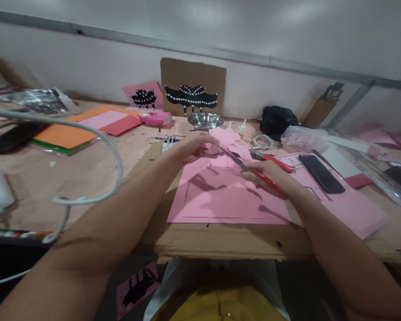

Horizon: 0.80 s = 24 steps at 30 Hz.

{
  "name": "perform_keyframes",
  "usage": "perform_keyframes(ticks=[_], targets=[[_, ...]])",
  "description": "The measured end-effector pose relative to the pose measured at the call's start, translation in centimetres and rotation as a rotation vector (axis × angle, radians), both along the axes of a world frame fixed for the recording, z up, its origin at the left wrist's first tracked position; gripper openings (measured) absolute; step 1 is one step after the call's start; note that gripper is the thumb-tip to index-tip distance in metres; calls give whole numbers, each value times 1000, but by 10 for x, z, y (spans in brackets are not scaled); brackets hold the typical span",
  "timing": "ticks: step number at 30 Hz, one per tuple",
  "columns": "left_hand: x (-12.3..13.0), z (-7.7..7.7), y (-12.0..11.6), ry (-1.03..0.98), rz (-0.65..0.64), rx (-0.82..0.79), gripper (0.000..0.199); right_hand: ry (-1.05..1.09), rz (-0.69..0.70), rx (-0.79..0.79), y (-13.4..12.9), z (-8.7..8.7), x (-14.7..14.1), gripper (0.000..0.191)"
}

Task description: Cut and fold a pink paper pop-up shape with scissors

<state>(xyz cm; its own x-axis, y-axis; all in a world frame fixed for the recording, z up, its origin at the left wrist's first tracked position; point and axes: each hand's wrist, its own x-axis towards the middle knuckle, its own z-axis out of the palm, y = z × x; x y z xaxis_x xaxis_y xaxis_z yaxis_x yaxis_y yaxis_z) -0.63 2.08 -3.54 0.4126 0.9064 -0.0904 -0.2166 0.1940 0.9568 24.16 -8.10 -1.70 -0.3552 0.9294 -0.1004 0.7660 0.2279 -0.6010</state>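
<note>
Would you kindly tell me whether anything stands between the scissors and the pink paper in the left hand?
Nothing visible: the scissors in the right hand point towards the pink paper in the left hand; whether they touch is unclear.

At the centre, the large paper point(227, 206) is showing plain pink, and the scissors point(236, 160) are showing red handles. At upper centre, brown cardboard point(194, 69) is backing a black cut-out point(191, 97) patterned with white dotted rows. At left, stacked sheets point(67, 131) are showing orange, pink, red and green. At right, a phone point(321, 174) is looking black.
</note>
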Motion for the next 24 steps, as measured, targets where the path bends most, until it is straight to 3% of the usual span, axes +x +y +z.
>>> perform_keyframes(ticks=[9, 16, 24], targets=[[0, 1, -2, 50, 8, 45, 16, -8, 12, 1, -2, 2, 0, 58], [0, 4, -3, 156, 104, 76, 25, -27, 36, 13, -3, 5, 0, 54], [1, 7, -9, 260, 67, 112, 21, 3, 25, -46, 3, 0, -3, 44]])
